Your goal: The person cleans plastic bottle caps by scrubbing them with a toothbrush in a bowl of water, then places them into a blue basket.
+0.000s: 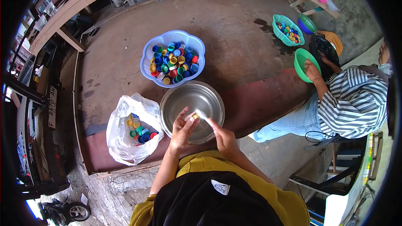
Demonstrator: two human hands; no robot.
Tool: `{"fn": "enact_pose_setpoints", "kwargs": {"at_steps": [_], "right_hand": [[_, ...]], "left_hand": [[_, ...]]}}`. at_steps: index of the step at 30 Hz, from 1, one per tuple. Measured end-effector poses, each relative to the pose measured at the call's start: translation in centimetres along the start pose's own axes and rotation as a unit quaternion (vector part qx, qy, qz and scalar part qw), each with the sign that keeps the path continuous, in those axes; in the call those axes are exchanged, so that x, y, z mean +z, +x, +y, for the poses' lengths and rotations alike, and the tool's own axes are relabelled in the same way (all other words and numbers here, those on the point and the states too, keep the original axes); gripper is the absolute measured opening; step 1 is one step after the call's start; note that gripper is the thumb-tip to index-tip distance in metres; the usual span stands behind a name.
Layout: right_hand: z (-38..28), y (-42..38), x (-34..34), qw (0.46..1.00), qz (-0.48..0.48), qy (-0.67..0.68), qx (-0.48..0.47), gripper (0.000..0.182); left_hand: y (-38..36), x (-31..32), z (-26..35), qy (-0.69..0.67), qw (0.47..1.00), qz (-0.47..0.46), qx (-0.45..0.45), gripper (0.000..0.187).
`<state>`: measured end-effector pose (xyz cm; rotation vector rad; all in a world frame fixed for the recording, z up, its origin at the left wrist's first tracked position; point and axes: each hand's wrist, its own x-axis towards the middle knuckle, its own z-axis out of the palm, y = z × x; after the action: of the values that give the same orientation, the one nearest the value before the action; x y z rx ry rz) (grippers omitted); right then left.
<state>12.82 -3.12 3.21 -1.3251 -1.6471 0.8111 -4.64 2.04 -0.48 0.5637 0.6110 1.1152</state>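
Note:
Over a metal bowl (214, 100), my left hand (181, 133) pinches a yellow bottle cap (195, 116) between its fingertips. My right hand (226, 140) is closed on a slim white tool (202, 114), whose tip meets the cap; its exact kind is too small to tell. Just beyond the bowl stands a blue plastic basket (148, 54) heaped with bottle caps in blue, gold, green, red and white. To the left of the bowl, an open white plastic bag (117, 134) holds more coloured caps (142, 135).
On the right, a person in a striped top (356, 100) has a hand in a green bowl (300, 68). A turquoise basket of caps (276, 31) and a blue-purple bowl (307, 23) sit past it. A wooden rail (67, 21) runs along the left.

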Motion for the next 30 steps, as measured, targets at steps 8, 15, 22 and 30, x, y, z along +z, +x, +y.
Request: {"fn": "enact_pose_setpoints", "kwargs": {"at_steps": [8, 15, 22, 30], "right_hand": [[0.0, -0.4, 0.3, 0.993, -0.016, -0.107, -0.055, 0.049], [0.3, -0.2, 0.4, 0.999, -0.012, -0.039, -0.031, 0.045], [0.5, 0.5, -0.5, 0.999, 0.017, 0.018, -0.039, 0.041], [0.2, -0.3, -0.6, 0.999, -0.040, -0.012, 0.012, 0.041]], "left_hand": [[0.2, -0.1, -0.4, 0.065, 0.997, -0.006, 0.043, 0.059], [0.1, -0.1, -0.5, 0.068, 0.997, 0.006, 0.036, 0.061], [0.0, 0.8, 0.1, 0.062, 0.996, 0.000, 0.058, 0.069], [0.0, 0.4, -0.1, 0.076, 0.994, -0.008, 0.079, 0.068]]}}
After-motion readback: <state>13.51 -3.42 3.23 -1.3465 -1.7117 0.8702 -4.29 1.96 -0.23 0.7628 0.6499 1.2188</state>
